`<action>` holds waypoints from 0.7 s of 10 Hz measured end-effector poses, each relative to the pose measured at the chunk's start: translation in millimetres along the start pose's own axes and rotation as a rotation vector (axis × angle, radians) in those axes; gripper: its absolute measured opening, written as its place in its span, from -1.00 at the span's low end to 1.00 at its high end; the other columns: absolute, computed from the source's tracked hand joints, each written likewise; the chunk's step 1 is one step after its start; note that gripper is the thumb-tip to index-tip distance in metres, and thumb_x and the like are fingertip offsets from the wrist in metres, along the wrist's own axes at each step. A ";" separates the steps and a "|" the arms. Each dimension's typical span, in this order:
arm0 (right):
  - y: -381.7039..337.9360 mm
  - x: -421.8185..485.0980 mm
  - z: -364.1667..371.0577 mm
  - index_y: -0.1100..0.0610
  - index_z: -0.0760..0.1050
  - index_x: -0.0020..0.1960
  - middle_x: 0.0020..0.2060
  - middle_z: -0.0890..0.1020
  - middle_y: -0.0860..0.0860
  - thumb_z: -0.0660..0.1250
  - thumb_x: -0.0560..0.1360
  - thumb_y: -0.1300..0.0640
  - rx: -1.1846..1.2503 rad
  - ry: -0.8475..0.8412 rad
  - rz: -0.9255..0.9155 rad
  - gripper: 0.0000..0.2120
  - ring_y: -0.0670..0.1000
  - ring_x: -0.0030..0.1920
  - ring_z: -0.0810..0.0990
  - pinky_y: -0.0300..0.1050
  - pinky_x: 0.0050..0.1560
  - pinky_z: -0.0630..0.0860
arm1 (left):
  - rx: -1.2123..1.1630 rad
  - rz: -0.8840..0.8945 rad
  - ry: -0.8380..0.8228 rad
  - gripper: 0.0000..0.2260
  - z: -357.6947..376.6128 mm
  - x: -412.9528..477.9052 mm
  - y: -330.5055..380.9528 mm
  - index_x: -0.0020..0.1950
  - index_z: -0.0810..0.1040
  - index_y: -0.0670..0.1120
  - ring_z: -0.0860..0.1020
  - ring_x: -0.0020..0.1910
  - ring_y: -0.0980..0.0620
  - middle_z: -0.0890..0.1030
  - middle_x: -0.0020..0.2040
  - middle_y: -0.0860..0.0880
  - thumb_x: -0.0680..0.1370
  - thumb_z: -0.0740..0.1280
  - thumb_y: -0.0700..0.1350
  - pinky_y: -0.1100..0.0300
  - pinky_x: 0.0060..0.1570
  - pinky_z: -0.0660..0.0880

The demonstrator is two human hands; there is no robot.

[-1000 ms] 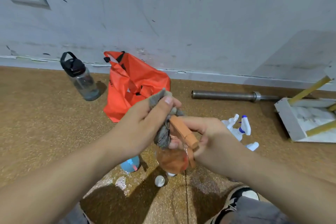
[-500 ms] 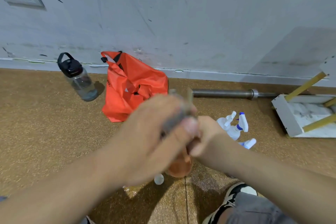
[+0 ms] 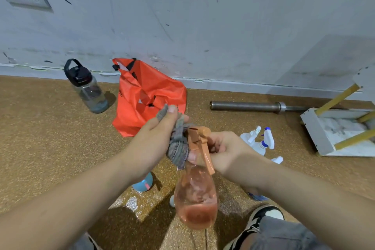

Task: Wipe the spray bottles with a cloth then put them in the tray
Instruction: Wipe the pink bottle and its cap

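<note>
My right hand grips the neck of an orange spray bottle just under its orange trigger head, and the bottle hangs above the floor with a little pink liquid at its bottom. My left hand holds a bunched grey cloth against the left side of the trigger head. White spray bottles with blue trim lie on the floor to the right. A blue bottle stands partly hidden under my left forearm. The white tray with yellow bars sits at the far right.
A red bag and a dark-lidded water bottle stand by the wall. A metal bar lies along the baseboard. A small white cap lies on the floor below the bottle. My shoe is at the bottom right.
My left hand has drawn the cloth back to the left off the trigger head, which shows again. The orange bottle now hangs lower and nearer to me.
</note>
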State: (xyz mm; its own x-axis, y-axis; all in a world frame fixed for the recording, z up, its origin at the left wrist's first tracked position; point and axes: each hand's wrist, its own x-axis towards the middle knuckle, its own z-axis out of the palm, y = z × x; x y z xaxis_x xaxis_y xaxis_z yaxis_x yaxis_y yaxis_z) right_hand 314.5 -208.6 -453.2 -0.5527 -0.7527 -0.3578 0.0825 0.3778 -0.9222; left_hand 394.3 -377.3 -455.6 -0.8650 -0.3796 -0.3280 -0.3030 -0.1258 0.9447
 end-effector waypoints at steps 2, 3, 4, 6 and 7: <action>-3.6 5.5 -1.8 0.17 0.70 -0.01 -0.13 0.75 0.13 0.52 0.51 0.17 0.129 0.068 0.131 -0.91 0.01 -0.12 0.69 -0.10 0.10 0.64 | -0.044 0.161 0.188 -0.61 2.1 4.4 5.6 -0.01 0.63 -0.05 0.62 -0.31 0.36 0.69 -0.27 0.26 0.74 0.10 0.11 0.41 -0.23 0.55; -4.5 10.7 0.5 0.20 0.70 0.00 -0.12 0.76 0.16 0.49 0.49 0.32 0.190 0.151 0.110 -0.90 0.03 -0.17 0.67 -0.09 -0.07 0.62 | 0.041 0.063 -0.038 -0.84 24.1 -2.6 -9.5 0.16 0.56 0.07 0.63 -0.03 0.34 0.65 0.24 0.29 0.70 0.26 0.09 0.51 -0.11 0.50; -4.2 13.1 -2.4 0.30 0.61 0.13 -0.07 0.73 0.22 0.41 0.54 0.36 0.200 0.197 0.127 -0.83 0.07 -0.13 0.64 0.01 0.01 0.62 | 0.228 0.192 -0.068 -0.48 25.8 -6.8 -39.1 0.30 0.42 0.50 0.37 0.38 0.49 0.40 0.33 0.58 0.35 0.29 0.52 0.41 0.43 0.29; -9.7 11.3 -11.8 0.15 0.64 -0.02 -0.16 0.72 0.06 0.47 0.55 0.19 0.224 0.259 0.128 -0.96 -0.01 -0.15 0.70 -0.13 -0.09 0.62 | 0.208 -0.047 -0.167 -0.54 9.7 -15.9 -57.7 0.31 0.62 0.13 0.61 0.27 0.18 0.69 0.24 0.14 0.67 0.10 0.34 0.17 0.38 0.48; -12.0 11.0 -16.4 0.07 0.65 -0.02 -0.06 0.75 0.14 0.49 0.54 0.12 0.243 0.262 0.159 -0.95 0.05 -0.05 0.69 0.04 0.10 0.60 | 0.176 -0.257 -0.057 -0.46 2.3 -9.9 -64.8 0.40 0.56 0.11 0.59 0.32 0.06 0.63 0.33 0.07 0.61 0.15 0.41 0.08 0.27 0.52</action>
State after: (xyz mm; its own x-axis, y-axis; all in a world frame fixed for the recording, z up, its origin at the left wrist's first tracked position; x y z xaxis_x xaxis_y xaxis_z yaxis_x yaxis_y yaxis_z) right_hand 293.9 -212.6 -443.7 -0.7074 -0.5204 -0.4783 0.3608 0.3160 -0.8775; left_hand 421.7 -363.2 -513.6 -0.7706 -0.3035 -0.5605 -0.5750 -0.0482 0.8167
